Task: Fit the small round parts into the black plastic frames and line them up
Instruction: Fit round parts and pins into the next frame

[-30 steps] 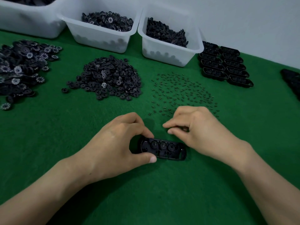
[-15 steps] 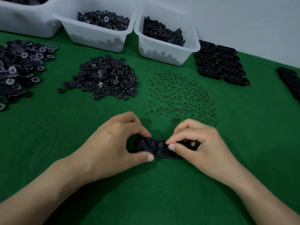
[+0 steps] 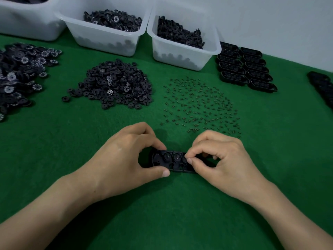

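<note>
A black oblong plastic frame [image 3: 167,160] lies on the green felt near the middle of the view, with round black parts seated in its sockets. My left hand [image 3: 124,159] grips the frame's left end between thumb and fingers. My right hand [image 3: 218,159] covers the frame's right end, its thumb and forefinger pinched together over a socket; whatever sits between them is too small to make out. A heap of small round black parts [image 3: 117,85] lies behind my left hand. Tiny dark pins [image 3: 200,103] are scattered behind my right hand.
Two white bins [image 3: 106,42] [image 3: 182,56] with black parts stand at the back, a third [image 3: 27,24] at far left. Another pile of toothed discs [image 3: 19,74] lies left. Frames lined up in rows [image 3: 245,67] sit back right, more [image 3: 322,89] at the right edge.
My right hand came back from the scattered pins to the frame's right half and now pinches over a socket. My left hand kept hold of the frame's left end.
</note>
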`<action>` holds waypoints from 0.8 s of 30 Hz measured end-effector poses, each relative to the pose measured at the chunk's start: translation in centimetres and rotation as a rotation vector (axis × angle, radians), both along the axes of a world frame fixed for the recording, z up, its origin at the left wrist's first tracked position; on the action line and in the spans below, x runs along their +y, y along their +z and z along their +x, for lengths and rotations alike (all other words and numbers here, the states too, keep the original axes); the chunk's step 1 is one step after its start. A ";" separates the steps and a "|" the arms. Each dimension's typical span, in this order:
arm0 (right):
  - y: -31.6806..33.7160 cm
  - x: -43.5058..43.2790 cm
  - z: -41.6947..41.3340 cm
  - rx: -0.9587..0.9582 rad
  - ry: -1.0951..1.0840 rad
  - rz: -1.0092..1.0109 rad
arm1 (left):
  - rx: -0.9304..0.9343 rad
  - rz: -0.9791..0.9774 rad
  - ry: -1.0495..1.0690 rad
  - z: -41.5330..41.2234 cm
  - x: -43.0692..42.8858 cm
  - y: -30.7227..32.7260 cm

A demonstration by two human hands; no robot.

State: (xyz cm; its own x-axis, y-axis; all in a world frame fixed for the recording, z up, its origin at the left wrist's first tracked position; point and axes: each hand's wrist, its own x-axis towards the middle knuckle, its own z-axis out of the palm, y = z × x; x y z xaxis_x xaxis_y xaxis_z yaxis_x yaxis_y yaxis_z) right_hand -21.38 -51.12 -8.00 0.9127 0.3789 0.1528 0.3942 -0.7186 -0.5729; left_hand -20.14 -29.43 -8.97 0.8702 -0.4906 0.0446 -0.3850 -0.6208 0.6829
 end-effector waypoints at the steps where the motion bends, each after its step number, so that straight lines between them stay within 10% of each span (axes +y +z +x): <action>1: 0.1 -0.1 0.0 0.020 0.007 0.000 | -0.001 0.001 0.001 0.0 0.0 0.0; 7: 0.8 -1.3 0.5 0.202 -0.129 0.243 | 0.005 -0.007 0.008 0.0 0.1 -0.1; 24: 0.1 -2.7 -1.7 -0.005 0.006 0.081 | -0.024 0.002 0.142 -0.1 -2.4 1.7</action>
State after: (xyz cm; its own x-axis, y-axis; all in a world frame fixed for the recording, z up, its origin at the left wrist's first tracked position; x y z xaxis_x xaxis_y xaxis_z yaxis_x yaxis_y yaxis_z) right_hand -23.13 -53.80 -7.88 0.9096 0.3708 0.1876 0.4015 -0.6678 -0.6268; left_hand -20.20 -31.82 -7.28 0.9296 -0.3627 0.0650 -0.3091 -0.6716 0.6733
